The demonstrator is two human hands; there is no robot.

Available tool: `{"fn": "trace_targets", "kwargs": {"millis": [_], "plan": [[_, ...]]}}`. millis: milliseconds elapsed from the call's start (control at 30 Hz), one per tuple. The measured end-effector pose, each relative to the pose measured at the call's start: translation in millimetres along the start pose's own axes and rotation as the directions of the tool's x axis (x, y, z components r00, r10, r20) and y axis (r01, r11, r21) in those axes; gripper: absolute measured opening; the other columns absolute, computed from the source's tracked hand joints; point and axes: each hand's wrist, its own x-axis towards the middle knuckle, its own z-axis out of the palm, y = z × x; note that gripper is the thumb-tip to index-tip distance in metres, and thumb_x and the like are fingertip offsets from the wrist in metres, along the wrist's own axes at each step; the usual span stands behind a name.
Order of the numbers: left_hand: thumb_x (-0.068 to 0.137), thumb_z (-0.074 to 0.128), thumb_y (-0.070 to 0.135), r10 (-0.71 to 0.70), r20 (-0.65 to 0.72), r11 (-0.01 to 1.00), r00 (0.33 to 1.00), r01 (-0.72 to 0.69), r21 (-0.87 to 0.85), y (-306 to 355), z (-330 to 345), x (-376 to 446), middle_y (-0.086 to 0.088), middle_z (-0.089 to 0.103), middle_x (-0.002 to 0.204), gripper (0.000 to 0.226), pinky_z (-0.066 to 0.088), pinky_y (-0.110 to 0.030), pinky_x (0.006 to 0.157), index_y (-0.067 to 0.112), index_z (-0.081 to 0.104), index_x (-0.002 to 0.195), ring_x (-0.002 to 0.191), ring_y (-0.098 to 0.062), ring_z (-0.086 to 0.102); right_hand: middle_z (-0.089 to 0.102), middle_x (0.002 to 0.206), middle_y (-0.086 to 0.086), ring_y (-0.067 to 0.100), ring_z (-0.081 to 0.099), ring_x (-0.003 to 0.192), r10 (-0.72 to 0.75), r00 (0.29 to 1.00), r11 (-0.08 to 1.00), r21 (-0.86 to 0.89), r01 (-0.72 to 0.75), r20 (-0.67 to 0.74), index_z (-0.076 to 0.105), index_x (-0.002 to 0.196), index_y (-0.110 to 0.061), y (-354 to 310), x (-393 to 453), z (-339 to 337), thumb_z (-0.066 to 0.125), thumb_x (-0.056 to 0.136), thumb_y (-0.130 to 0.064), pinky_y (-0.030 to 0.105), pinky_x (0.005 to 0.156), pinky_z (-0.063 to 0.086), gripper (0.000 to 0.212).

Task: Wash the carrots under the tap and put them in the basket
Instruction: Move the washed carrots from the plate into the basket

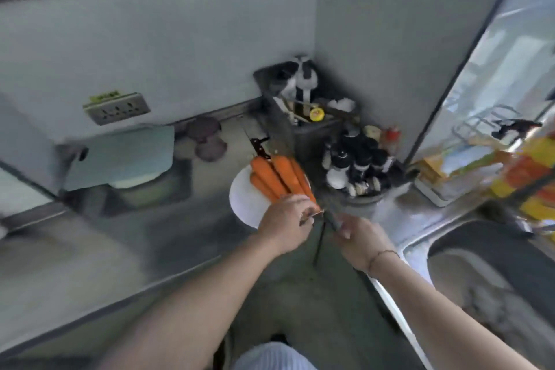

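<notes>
On the plate [244, 204], the carrots [276, 179] point thin-end toward the left hand [285, 224], which seemingly pinches their tips; the right hand [359, 239], just beside, hangs loosely curled.

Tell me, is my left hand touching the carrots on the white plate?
Touching. In the head view the left hand covers the narrow ends of the carrots lying on the white plate, its fingers curled over them with no gap showing.

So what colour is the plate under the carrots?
White; the plate shows in the head view, with orange carrots lying on it.
</notes>
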Motion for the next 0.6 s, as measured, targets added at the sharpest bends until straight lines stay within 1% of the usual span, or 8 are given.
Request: {"fn": "trace_targets", "kwargs": {"millis": [33,133,233,300,400,433,500,600], "plan": [[0.092,0.062,0.02,-0.031,-0.006,0.999,1.0,0.031,-0.009,-16.1,-9.8,2.1,0.002,0.059,0.134,0.029,0.036,-0.026,0.107,0.015,0.069,0.12,0.125,-0.018,0.05,0.071,0.111,0.007,0.032,0.064,0.104,-0.014,1.0,1.0,0.003,0.014,0.003,0.067,0.107,-0.024,-15.4,10.7,5.2,0.055,0.088,-0.033,0.034,0.082,0.052,0.024],[0.093,0.063,0.025,-0.134,-0.012,0.99,0.991,0.133,-0.048,-54.0,-31.9,11.4,0.001,0.05,0.143,0.038,0.028,-0.022,0.108,0.015,0.062,0.13,0.131,-0.019,0.045,0.064,0.122,0.004,0.03,0.06,0.113,-0.036,0.999,0.999,0.024,0.036,0.01,0.065,0.117,-0.033,-51.6,36.3,18.6,0.055,0.087,-0.034,0.035,0.089,0.052,0.031],[0.093,0.064,0.024,-0.239,-0.051,0.966,0.97,0.232,-0.114,-83.8,-43.4,27.5,-0.002,0.041,0.15,0.051,0.029,-0.03,0.115,0.017,0.049,0.141,0.136,-0.022,0.04,0.055,0.119,0.003,0.029,0.056,0.115,-0.023,0.999,0.998,-0.06,0.025,0.032,0.061,0.119,-0.029,-73.5,58.3,28.2,0.056,0.091,-0.039,0.036,0.09,0.05,0.03],[0.091,0.067,0.024,-0.307,-0.066,0.939,0.949,0.292,-0.18,-100.9,-45.8,43.5,-0.007,0.039,0.152,0.062,0.03,-0.032,0.115,0.019,0.041,0.147,0.138,-0.024,0.04,0.048,0.119,0.0,0.028,0.051,0.116,-0.006,1.0,0.996,-0.084,0.008,0.019,0.055,0.124,-0.034,-83.4,71.1,31.5,0.057,0.089,-0.039,0.039,0.091,0.051,0.036],[0.09,0.069,0.03,-0.406,-0.01,0.88,0.914,0.388,-0.276,-118.2,-45.7,66.4,-0.01,0.037,0.154,0.075,0.033,-0.034,0.115,0.023,0.03,0.153,0.139,-0.026,0.041,0.041,0.124,-0.001,0.029,0.043,0.12,0.066,0.998,0.995,-0.078,-0.063,0.026,0.045,0.133,-0.036,-90.6,90.8,34.3,0.057,0.089,-0.037,0.042,0.093,0.05,0.045],[0.089,0.069,0.031,-0.427,0.014,0.857,0.904,0.41,-0.311,-122.1,-43.9,73.1,-0.009,0.037,0.155,0.078,0.032,-0.034,0.115,0.024,0.027,0.154,0.14,-0.026,0.04,0.041,0.127,0.0,0.029,0.042,0.121,0.09,0.995,0.993,-0.076,-0.087,0.035,0.044,0.134,-0.035,-91.3,96.5,34.5,0.057,0.09,-0.038,0.043,0.094,0.05,0.046],[0.087,0.071,0.036,-0.471,0.004,0.819,0.882,0.439,-0.371,-130.0,-39.3,84.6,-0.006,0.041,0.154,0.081,0.034,-0.035,0.115,0.026,0.027,0.155,0.139,-0.025,0.041,0.045,0.127,0.0,0.028,0.043,0.122,0.125,0.991,0.99,-0.078,-0.121,0.044,0.043,0.134,-0.035,-92.1,106.7,35.1,0.056,0.09,-0.04,0.042,0.094,0.049,0.046],[0.088,0.067,0.047,-0.544,-0.03,0.779,0.839,0.491,-0.39,-140.0,-34.6,100.7,-0.003,0.048,0.15,0.075,0.039,-0.039,0.111,0.031,0.032,0.152,0.136,-0.026,0.047,0.052,0.128,-0.003,0.024,0.042,0.125,0.163,0.987,0.98,-0.12,-0.162,0.0,0.04,0.137,-0.035,-92.7,117.6,34.8,0.056,0.088,-0.04,0.039,0.091,0.048,0.052]]}}
